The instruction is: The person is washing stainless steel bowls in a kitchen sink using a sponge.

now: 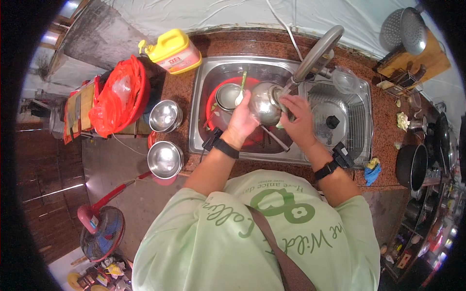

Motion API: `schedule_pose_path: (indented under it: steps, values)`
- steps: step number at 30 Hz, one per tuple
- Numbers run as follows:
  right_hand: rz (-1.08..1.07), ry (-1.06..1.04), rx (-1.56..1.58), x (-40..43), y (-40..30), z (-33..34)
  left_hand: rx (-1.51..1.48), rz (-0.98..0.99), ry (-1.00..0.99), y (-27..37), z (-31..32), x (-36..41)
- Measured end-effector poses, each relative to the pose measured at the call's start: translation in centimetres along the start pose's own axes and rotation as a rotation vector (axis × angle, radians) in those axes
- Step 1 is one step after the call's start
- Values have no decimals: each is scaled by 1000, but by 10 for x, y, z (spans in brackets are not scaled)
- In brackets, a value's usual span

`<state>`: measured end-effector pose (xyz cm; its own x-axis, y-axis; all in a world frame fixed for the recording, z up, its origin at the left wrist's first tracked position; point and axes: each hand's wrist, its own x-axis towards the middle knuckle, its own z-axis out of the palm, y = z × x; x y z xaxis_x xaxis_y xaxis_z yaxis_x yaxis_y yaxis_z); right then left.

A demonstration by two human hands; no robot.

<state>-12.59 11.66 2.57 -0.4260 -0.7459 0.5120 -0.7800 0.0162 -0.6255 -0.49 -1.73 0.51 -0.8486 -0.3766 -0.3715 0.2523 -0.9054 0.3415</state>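
A shiny metal bowl [263, 103] is tilted above the left sink basin, its footed base turned to the right. My left hand [242, 122] grips it at the left, thumb raised. Around the foot ring close the fingers and thumb of my right hand [299, 118], just below the faucet [302, 71]. A dark greenish patch shows between those fingers; what it is I cannot tell. Beneath, a red plastic basin [214, 95] in the sink contains another metal bowl [228, 95]. A white spoon with a green patterned handle [243, 82] leans in that bowl. A metal handle [278, 140] slants across the basin.
Two stacks of metal bowls [164, 115] stand left of the sink, near a yellow-capped detergent jug [174, 54]. The right basin [366, 120] holds a wire rack and a clear round lid [329, 120]. A blue and yellow cloth [372, 172] and black pot [411, 165] sit at right.
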Motion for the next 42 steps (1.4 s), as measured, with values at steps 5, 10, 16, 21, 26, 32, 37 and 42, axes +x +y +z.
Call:
schedule_pose_path:
  steps: [5, 10, 16, 21, 26, 32, 37, 42]
  values:
    - [-65, 38, 49, 18, -10, 4, 44, -97, -82, -12, -9, 1]
    - [257, -206, -178, 36, 32, -7, 258, -123, -92, -20, 8, -9]
    - [427, -189, 245, 26, 13, -4, 363, -147, -236, -12, 21, -17]
    - [-193, -170, -146, 29, -17, -5, 538, -196, -310, -16, -7, -8]
    - [207, -374, 161, 34, 58, -12, 664, -232, -376, -18, 23, -18]
    - [1311, -173, 1384, 18, 56, -8, 413, -53, -430, -6, 21, -12]
    - [1381, 144, 1494, 0, 41, 6, 312, -89, -309, -8, -12, -2]
    - [952, -11, 573, 2, 65, -3, 320, -278, -83, -19, -49, 10]
